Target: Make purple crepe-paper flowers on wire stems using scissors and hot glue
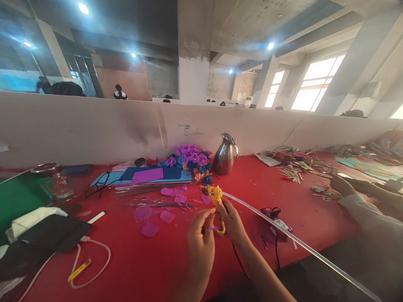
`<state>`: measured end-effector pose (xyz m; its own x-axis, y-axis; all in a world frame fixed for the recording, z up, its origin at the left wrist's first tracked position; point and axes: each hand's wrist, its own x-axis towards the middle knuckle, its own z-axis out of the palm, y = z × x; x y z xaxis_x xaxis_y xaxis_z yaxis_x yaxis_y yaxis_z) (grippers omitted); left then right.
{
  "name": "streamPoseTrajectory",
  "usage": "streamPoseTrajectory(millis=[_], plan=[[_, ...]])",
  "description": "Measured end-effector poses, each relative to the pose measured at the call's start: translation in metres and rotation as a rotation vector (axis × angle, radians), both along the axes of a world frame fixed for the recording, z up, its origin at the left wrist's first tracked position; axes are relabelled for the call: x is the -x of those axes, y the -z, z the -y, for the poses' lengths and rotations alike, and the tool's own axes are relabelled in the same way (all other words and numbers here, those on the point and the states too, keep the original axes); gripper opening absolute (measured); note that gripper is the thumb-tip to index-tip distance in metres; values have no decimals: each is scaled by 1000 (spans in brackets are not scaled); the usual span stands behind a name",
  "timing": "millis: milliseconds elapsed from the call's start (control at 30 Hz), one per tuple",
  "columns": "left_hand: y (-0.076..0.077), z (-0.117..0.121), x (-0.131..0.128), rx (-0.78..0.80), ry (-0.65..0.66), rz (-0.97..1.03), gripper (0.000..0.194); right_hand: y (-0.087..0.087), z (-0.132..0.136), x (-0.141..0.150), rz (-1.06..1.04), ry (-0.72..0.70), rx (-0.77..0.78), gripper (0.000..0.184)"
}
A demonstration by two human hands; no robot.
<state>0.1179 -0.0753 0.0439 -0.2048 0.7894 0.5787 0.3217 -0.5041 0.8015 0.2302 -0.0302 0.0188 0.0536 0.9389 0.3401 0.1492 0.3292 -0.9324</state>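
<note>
My right hand point(233, 222) is closed round the handle of a yellow glue gun point(216, 193), its nozzle pointing left. A long clear glue stick point(283, 230) runs out of its back toward the lower right. Just beside the gun, my left hand point(201, 237) pinches a small purple paper piece point(214, 229), mostly hidden by the fingers. Loose purple petals point(149, 229) lie on the red table point(141, 268) to the left of my hands. Behind them is a bunch of purple paper flowers point(193, 155).
A steel jug point(225, 155) stands by the white partition point(126, 126). Blue sheets point(176, 174), a glass jar point(58, 182) and a black device point(56, 233) with a white cable lie left. At right are a plug strip point(280, 222), thin strips point(296, 163) and another person's arm point(362, 205).
</note>
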Motion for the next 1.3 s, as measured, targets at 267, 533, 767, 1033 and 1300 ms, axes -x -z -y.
streamPoseTrajectory(millis=[267,533,767,1033,1300], plan=[[7,-4,-13,439,284,578,37,4,24,11,-411,-7,83,35],[14,13,-20,481,261,587,39,15,40,7,-498,64,98,38],[15,10,-14,554,412,611,36,26,41,3,-463,-25,71,28],[7,16,-11,623,426,561,40,23,44,1,-355,-34,20,28],[11,15,-7,694,535,669,42,15,44,1,-416,-112,53,27]])
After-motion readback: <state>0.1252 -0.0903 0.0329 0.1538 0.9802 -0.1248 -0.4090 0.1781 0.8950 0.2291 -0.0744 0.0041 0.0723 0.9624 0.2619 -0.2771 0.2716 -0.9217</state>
